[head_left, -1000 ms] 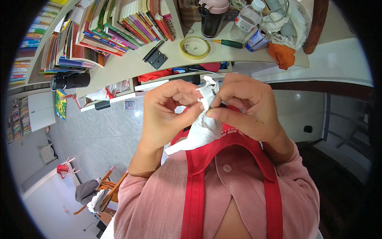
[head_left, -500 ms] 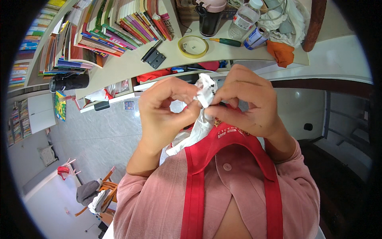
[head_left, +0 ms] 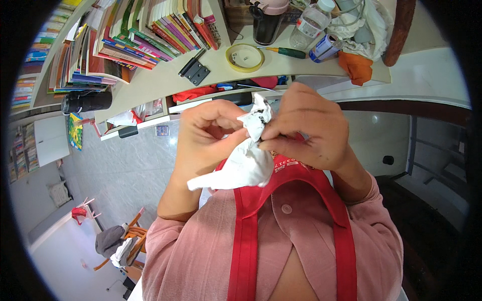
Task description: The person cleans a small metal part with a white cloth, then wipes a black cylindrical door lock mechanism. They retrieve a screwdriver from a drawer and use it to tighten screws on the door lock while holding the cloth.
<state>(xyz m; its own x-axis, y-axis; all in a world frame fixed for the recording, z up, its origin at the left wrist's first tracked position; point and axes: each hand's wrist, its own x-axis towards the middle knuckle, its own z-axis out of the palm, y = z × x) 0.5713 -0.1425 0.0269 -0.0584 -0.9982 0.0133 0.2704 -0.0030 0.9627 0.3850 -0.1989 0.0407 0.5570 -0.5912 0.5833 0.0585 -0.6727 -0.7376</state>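
A crumpled white tissue or cloth, with dark marks on its bunched upper end, is held up in front of my chest. My left hand pinches it from the left with thumb and forefinger. My right hand has its curled fingers and thumb closed on its narrow middle from the right. Whether anything is inside the white bundle is hidden. Behind it I see my red apron over a pink top.
Beyond my hands is a desk with books, a tape roll, black hinge, screwdriver, bottle, can and orange cloth. An open drawer sits below. A wooden chair is at lower left.
The white bundle's lower part has swung left and spread wider. My left hand has shifted slightly left, and my right fingers have risen and curled further round the bunched upper part.
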